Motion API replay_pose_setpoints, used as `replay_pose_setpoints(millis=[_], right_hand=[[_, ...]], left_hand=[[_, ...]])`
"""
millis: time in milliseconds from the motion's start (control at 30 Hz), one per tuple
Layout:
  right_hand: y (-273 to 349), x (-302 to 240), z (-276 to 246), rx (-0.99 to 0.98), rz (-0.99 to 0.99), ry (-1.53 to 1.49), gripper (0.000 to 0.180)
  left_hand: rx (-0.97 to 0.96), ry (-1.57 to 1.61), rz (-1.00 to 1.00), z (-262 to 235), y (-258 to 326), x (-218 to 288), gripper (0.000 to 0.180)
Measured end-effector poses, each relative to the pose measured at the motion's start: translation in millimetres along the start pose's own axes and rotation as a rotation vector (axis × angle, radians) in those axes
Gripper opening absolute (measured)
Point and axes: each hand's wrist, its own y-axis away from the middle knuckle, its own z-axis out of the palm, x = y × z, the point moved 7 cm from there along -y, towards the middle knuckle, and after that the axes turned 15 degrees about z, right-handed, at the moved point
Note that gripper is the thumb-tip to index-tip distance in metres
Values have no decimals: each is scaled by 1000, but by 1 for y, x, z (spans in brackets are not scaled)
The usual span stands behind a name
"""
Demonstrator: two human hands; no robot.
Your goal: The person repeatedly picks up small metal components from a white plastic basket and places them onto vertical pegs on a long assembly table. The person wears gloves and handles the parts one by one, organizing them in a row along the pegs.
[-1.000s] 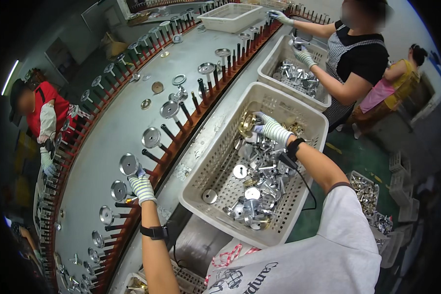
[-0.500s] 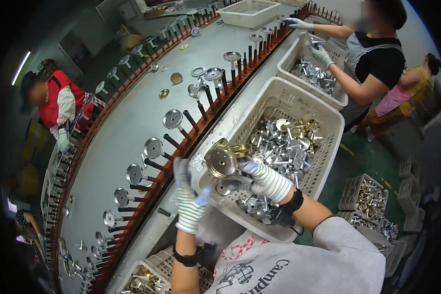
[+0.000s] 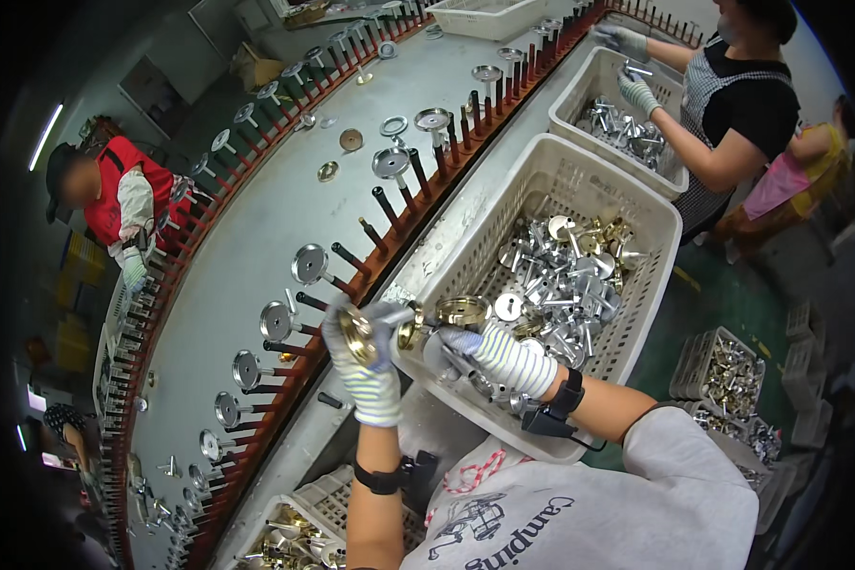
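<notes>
My left hand (image 3: 369, 375), in a striped glove, is closed on a gold-coloured metal disc (image 3: 357, 334) with a short stem, held tilted beside the line of pegs. Over the near end of a white perforated crate (image 3: 475, 233), my gloved right hand (image 3: 515, 361) grips more gold stemmed discs (image 3: 464, 310); its fingertips are partly hidden by them. Loose silver and gold stemmed discs (image 3: 570, 285) fill much of the crate. Just left of my left hand, silver discs (image 3: 276, 321) are seated on upright dark pegs (image 3: 350, 256) along the rail.
A curved grey table (image 3: 256, 237) carries the peg rail along its edge, with a few loose discs on it. At the far right a co-worker (image 3: 731, 123) handles parts over another crate (image 3: 565, 100). Across the table stands a person in red (image 3: 128, 199). More filled crates (image 3: 717, 370) are on the floor.
My left hand was open and empty; now it holds a gold disc from the bunch at my right hand. The pegs with their discs have shifted along the rail.
</notes>
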Motion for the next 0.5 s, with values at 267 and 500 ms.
replay_pose_setpoints(millis=[267, 500], right_hand=[[7, -3, -9, 65, 19, -123, 35], [2, 1, -13, 12, 98, -142, 37]], left_hand=[[364, 121, -64, -62, -92, -124, 39], [198, -576, -206, -103, -90, -171, 41]])
